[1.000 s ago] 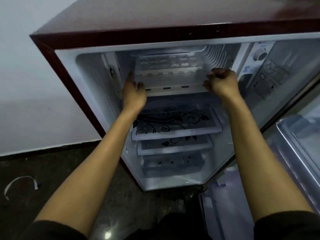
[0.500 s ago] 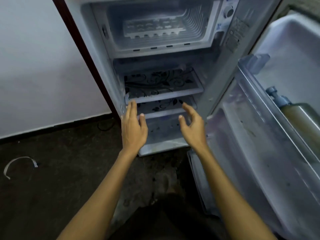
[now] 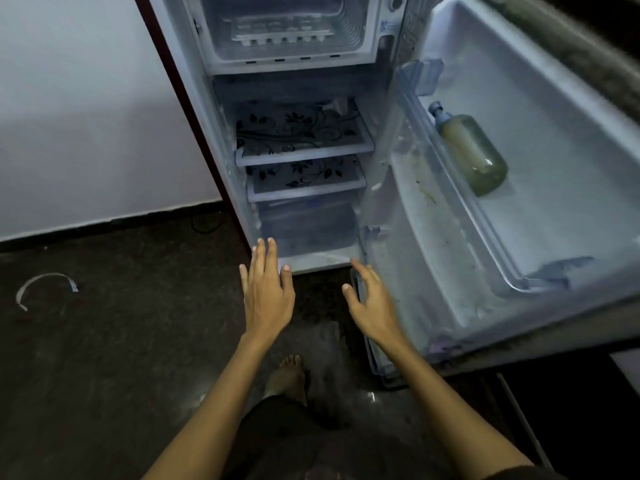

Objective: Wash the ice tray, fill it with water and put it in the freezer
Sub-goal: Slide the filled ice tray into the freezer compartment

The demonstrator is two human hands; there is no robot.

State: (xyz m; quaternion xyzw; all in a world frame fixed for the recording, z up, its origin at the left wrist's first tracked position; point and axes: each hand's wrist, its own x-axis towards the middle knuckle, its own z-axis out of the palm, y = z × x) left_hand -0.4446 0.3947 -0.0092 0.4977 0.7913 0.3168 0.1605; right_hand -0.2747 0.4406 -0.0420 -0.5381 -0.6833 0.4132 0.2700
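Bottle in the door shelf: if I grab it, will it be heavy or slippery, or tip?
The bottle looks nearly full of yellowish liquid, so probably heavy for its size. Its smooth rounded body may be slippery. It leans in the door shelf, so it could tip further.

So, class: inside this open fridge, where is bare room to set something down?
Both floral shelves, upper and lower, look bare. The door rack is free below the bottle. The freezer compartment is mostly taken up by the ice tray.
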